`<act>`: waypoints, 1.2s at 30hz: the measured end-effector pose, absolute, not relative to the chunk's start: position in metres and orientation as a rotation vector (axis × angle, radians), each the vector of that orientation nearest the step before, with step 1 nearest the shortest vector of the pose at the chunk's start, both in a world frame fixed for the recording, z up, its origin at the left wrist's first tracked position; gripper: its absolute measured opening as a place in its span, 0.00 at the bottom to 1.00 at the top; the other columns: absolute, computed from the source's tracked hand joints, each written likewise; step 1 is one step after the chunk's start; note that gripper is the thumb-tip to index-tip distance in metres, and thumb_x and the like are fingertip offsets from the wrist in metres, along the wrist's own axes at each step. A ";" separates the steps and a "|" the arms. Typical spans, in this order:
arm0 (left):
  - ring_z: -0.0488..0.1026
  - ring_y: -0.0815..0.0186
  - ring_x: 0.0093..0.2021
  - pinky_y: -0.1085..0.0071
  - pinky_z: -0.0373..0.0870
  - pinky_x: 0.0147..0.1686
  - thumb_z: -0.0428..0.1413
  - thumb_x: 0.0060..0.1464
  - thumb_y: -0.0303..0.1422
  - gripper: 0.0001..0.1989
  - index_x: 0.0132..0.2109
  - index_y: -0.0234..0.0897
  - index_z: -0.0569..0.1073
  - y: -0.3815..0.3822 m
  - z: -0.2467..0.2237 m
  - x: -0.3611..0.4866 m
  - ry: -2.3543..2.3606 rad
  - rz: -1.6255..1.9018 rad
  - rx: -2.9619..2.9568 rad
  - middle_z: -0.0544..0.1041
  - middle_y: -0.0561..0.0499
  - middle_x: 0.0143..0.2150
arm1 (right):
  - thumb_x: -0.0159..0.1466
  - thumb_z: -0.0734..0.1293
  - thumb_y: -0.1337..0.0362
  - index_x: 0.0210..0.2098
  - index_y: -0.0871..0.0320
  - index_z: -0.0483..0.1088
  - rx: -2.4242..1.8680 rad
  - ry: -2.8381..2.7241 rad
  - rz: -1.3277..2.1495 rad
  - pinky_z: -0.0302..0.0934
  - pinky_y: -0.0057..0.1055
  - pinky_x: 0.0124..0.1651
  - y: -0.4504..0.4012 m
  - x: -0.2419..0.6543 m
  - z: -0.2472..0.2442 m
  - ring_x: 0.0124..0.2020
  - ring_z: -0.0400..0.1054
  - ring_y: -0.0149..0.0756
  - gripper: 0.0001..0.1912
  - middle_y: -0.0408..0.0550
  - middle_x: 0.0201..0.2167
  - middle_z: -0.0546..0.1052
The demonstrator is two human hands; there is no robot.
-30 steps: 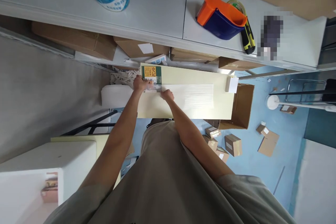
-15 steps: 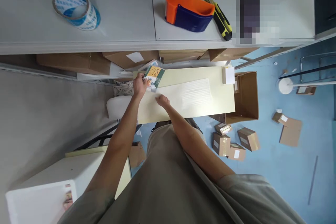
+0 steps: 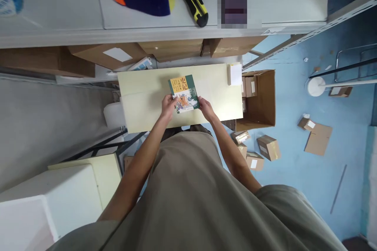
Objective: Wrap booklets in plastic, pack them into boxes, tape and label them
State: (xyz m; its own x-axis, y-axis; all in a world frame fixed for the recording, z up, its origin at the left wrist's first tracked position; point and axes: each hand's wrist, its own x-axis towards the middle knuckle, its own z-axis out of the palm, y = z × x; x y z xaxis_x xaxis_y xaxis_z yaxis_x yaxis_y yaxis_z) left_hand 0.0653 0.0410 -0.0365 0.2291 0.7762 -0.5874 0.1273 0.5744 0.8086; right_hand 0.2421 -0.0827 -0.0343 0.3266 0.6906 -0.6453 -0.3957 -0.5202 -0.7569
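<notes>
Over the pale desk [image 3: 141, 104], the book [image 3: 188, 88] sits between both hands, its long axis running away from the body, top leaning left. The left hand [image 3: 168, 106] grips its left edge, thumb on the cover; the right hand's [image 3: 207, 109] fingers pinch the right edge, equally near.
</notes>
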 end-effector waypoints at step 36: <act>0.81 0.59 0.42 0.67 0.76 0.42 0.64 0.52 0.30 0.09 0.42 0.34 0.78 0.010 -0.131 0.126 1.756 0.418 0.944 0.83 0.43 0.42 | 0.74 0.64 0.62 0.39 0.57 0.75 -2.486 -0.920 0.867 0.66 0.48 0.62 -0.103 0.319 -0.097 0.55 0.73 0.51 0.09 0.61 0.50 0.80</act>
